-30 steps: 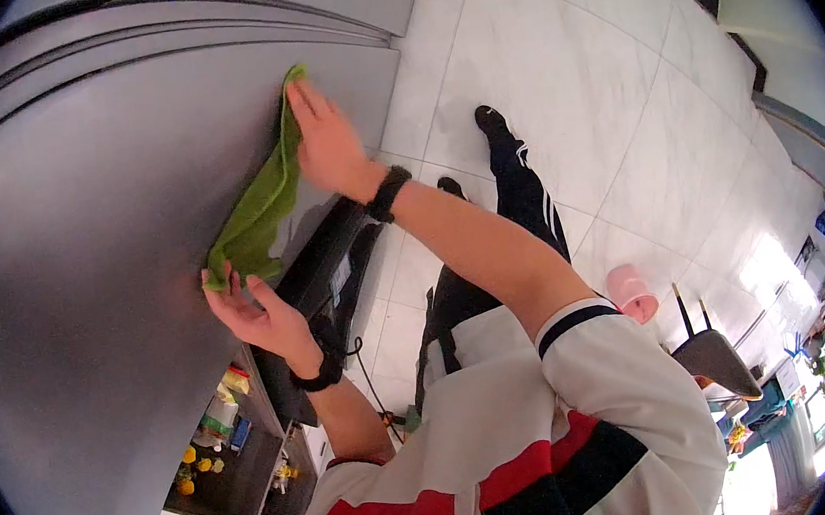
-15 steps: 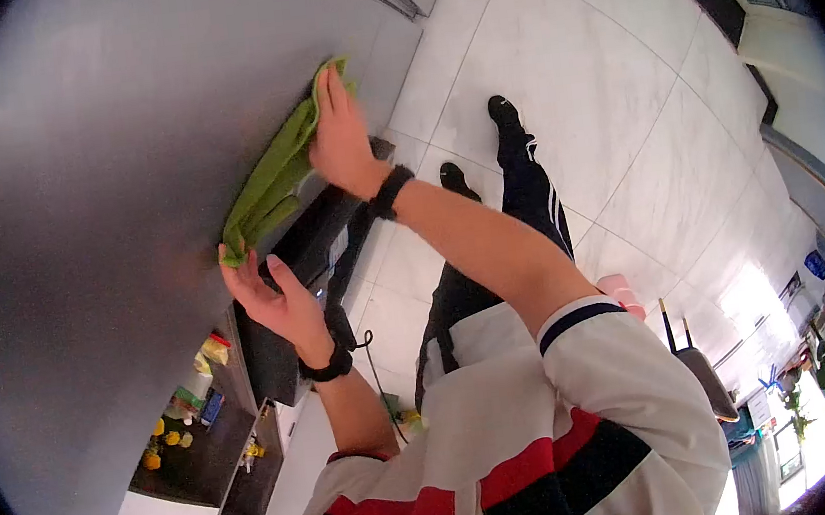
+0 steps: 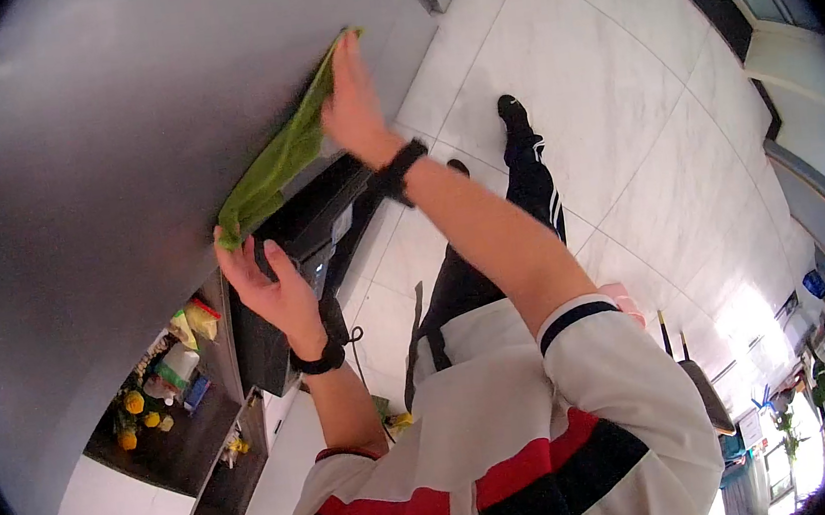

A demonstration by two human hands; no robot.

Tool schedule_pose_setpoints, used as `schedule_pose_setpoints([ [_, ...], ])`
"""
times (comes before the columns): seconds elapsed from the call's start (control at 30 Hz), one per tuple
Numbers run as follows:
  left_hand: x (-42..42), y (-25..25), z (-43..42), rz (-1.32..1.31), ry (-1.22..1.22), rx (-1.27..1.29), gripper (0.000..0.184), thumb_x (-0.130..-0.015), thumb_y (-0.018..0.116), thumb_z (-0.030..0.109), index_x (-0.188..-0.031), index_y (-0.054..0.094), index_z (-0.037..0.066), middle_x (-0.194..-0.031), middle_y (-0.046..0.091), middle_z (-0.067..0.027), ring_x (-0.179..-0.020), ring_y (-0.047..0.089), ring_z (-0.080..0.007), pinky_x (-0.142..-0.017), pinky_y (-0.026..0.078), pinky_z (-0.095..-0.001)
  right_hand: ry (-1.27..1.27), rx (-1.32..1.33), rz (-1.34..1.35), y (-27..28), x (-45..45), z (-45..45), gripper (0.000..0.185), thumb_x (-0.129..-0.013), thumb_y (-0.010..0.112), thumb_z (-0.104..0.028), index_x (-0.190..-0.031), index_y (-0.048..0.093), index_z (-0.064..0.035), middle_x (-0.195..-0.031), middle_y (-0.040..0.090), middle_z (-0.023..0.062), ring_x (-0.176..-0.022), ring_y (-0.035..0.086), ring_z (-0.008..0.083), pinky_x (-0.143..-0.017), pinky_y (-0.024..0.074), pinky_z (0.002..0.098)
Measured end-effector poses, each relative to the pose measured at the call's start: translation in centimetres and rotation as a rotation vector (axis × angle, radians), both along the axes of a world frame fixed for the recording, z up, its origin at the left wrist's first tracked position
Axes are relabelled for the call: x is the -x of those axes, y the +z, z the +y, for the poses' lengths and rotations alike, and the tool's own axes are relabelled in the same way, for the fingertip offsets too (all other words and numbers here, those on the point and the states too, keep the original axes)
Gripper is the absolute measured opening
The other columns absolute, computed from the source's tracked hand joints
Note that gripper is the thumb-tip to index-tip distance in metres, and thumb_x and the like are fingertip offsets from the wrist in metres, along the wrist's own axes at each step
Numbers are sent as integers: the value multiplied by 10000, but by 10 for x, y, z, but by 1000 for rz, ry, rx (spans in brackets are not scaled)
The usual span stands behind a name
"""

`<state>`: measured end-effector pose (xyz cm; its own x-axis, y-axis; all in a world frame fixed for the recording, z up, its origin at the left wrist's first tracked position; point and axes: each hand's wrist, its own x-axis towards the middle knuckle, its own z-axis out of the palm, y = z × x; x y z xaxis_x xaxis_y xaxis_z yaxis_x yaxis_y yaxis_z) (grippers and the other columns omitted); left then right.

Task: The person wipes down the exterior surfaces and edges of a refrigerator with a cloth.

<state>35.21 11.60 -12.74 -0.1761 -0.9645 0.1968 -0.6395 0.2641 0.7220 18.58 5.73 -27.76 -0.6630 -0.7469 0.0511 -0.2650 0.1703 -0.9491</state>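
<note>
A green cloth (image 3: 277,166) is stretched at a slant between my two hands, close against a large smooth grey panel (image 3: 120,157). My right hand (image 3: 357,107) holds its upper end, fingers extended along the corner and slightly blurred. At the lower end, the fingertips of my left hand (image 3: 275,287) grip the other corner, with the thumb standing apart from the fingers. Both wrists carry black bands. The exact finger contact behind the cloth is hidden.
Below my left hand, a dark shelf (image 3: 171,444) holds yellow flowers (image 3: 134,402), a bottle and packets. A dark ledge (image 3: 324,227) runs behind the cloth. White floor tiles (image 3: 596,87) spread to the right, and a chair (image 3: 703,393) stands at lower right.
My right hand has moved up and slightly right with its end of the cloth. My left hand has shifted slightly up. The cloth is now longer and more taut.
</note>
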Motion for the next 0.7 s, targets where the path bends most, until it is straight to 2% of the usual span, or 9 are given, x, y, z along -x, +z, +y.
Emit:
schedule_pose_setpoints([
  [0.1, 5, -1, 0, 11, -39, -43, 558, -913, 542, 13, -1430, 331, 25, -1408, 435, -156, -1242, 463, -244, -1056, 353, -391, -81, 1, 76, -10, 32, -24, 841, -707, 585, 69, -1436, 167, 100, -1492, 181, 311, -1309, 312, 484, -1113, 302, 429],
  [0.2, 14, -1, 3, 26, -21, -29, 564, -884, 531, -6, -1417, 348, -14, -1409, 423, -185, -1274, 447, -265, -1044, 372, -386, -66, -19, 83, -8, 25, -18, 852, -701, 596, 55, -1439, 172, 92, -1494, 194, 297, -1307, 314, 486, -1106, 306, 445],
  [0.3, 14, 1, -1, 30, -7, -57, 572, -882, 528, -4, -1420, 335, -22, -1408, 422, -196, -1288, 437, -271, -1046, 374, -387, 99, -141, 91, 7, -2, 10, 888, -702, 640, -4, -1433, 149, 111, -1485, 192, 292, -1281, 337, 473, -1071, 345, 450],
  [0.4, 17, 4, -4, -4, -4, -65, 574, -882, 527, -1, -1420, 328, -26, -1402, 425, -200, -1281, 443, -270, -1045, 378, -389, 184, -143, 70, -2, -11, 18, 885, -700, 635, 1, -1438, 156, 97, -1487, 205, 281, -1254, 366, 475, -1054, 362, 451],
  [0.5, 17, 2, -6, 12, -19, -37, 571, -883, 526, -2, -1418, 331, -25, -1400, 429, -196, -1265, 457, -264, -1042, 380, -387, 88, -99, 18, -15, 6, 3, 875, -704, 625, 10, -1439, 157, 96, -1485, 212, 274, -1234, 380, 474, -1044, 371, 455],
  [0.6, 20, 3, -6, 12, -5, -69, 566, -884, 524, -7, -1416, 331, -29, -1398, 430, -193, -1255, 464, -258, -1040, 382, -385, 18, -153, -23, -4, 43, -14, 857, -708, 613, 15, -1437, 171, 96, -1474, 229, 277, -1211, 401, 473, -1027, 384, 459],
  [0.7, 26, 4, -7, 16, 2, -88, 563, -888, 524, -5, -1418, 335, -24, -1396, 434, -190, -1260, 460, -255, -1041, 381, -383, -12, -108, 133, -8, 38, -12, 844, -704, 612, 23, -1430, 188, 96, -1461, 247, 274, -1210, 405, 464, -1020, 393, 449],
])
